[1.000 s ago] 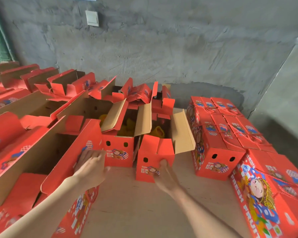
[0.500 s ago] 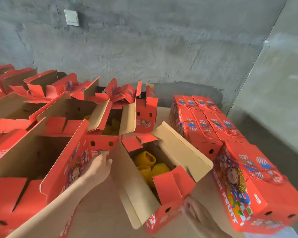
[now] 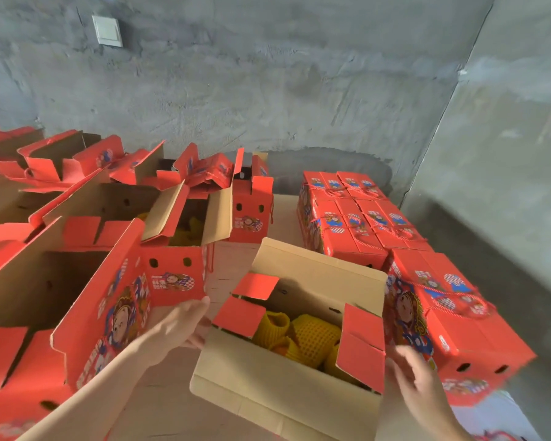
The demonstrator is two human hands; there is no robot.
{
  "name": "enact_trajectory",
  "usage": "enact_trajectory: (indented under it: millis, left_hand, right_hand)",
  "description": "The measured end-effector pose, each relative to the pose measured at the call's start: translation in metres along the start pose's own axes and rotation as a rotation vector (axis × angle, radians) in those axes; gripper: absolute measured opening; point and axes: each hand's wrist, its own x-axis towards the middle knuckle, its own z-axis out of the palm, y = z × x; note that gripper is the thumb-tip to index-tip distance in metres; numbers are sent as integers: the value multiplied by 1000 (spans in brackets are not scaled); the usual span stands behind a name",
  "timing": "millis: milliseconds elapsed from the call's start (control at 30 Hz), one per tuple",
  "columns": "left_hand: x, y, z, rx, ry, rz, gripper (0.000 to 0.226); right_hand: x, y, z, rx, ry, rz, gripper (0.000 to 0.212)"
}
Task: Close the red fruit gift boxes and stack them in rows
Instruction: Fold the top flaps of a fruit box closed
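— Since a moment ago, what has moved?

— Both of my hands and the open box (image 3: 287, 386) between them: it has swung round so its long brown flap faces me at 6 o'clock, and it sits closer to me than it did half a second back. My left hand (image 3: 175, 326) has come off the tall open carton (image 3: 86, 313) at 9 o'clock and now rests at the box's left end, fingers spread loosely against the cardboard. My right hand (image 3: 417, 380) is at the right end, about 4 o'clock, fingers apart and a little curled, touching the red end flap (image 3: 361, 348); motion blur keeps me from telling whether it grips anything.

— And what lies inside?

— Fruit in yellow foam netting (image 3: 303, 335), showing between the raised red flaps.

— Farther out?

— At 3 o'clock, just beside the open box, stands a closed box (image 3: 452, 313) with red-and-white cord across its top. Behind it, at 1 o'clock, closed boxes (image 3: 357, 214) sit in rows, touching. From 10 to 12 o'clock more cartons (image 3: 185, 224) stand with flaps up. Beyond them rises the grey concrete wall (image 3: 268, 84), with a white switch plate (image 3: 107, 30) at 11 o'clock.
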Motion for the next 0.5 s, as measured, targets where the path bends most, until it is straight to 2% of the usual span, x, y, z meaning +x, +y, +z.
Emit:
enact_trajectory:
  millis: [33,133,267,500]
  left_hand:
    - [2,1,4,-7,11,3,53]
    - [3,8,14,-30,110,-7,40]
    - [-1,9,24,-74,223,104,33]
    - [-28,-4,26,-77,284,117,26]
  right_hand:
    - [1,-22,12,31,108,5,27]
    - [-2,-44,22,251,-79,102,44]
    - [1,-49,36,190,-140,77,42]
    - [11,-60,42,214,-168,72,40]
